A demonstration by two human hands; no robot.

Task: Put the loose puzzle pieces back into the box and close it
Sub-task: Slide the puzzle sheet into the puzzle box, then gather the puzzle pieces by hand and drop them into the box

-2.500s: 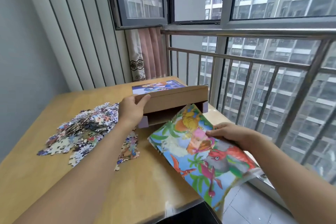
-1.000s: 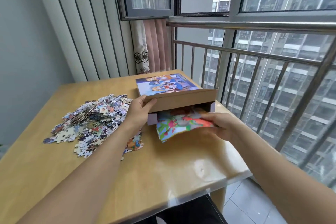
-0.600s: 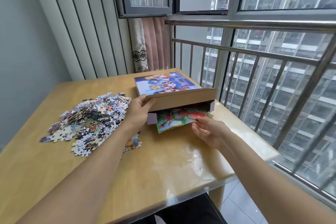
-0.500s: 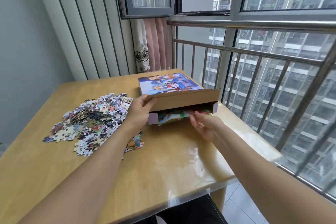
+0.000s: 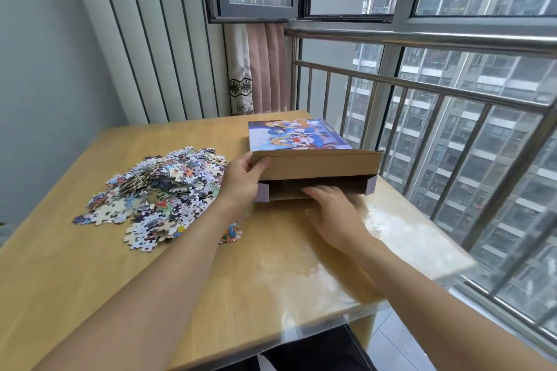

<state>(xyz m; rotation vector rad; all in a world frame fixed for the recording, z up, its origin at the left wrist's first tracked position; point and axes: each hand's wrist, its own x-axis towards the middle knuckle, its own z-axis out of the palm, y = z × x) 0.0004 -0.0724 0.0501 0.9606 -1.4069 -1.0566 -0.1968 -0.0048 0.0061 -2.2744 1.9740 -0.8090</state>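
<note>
While the left hand [image 5: 242, 181] props the flap [image 5: 316, 166] up at the centre of the frame, its thumb over the flap's near left corner and its fingers [image 5: 247, 161] curled behind it, the right hand [image 5: 334, 214] lies flat at the mouth of the box [image 5: 301, 159], its fingers [image 5: 324, 191] straight and reaching just inside the opening, grasping nothing that I can see. What they press on in there is in shadow; I cannot tell. The pieces [image 5: 156, 190] sit in a heap at the left middle of the frame, on the desk [image 5: 271, 280], just left of the left wrist and well clear of the opening, with a few strays [image 5: 230, 233] under the forearm. None are in the box yet, so I judge the task barely started. To do this step well, I would keep the flap held high so the mouth stays wide, draw the right hand out, and sweep the heap across to the opening in cupped handfuls rather than pinching singles. The desk's right edge runs close beside the box, next to the railing [image 5: 422, 90], so pieces pushed too far could drop off. The strays under the arm are easy to miss.
</note>
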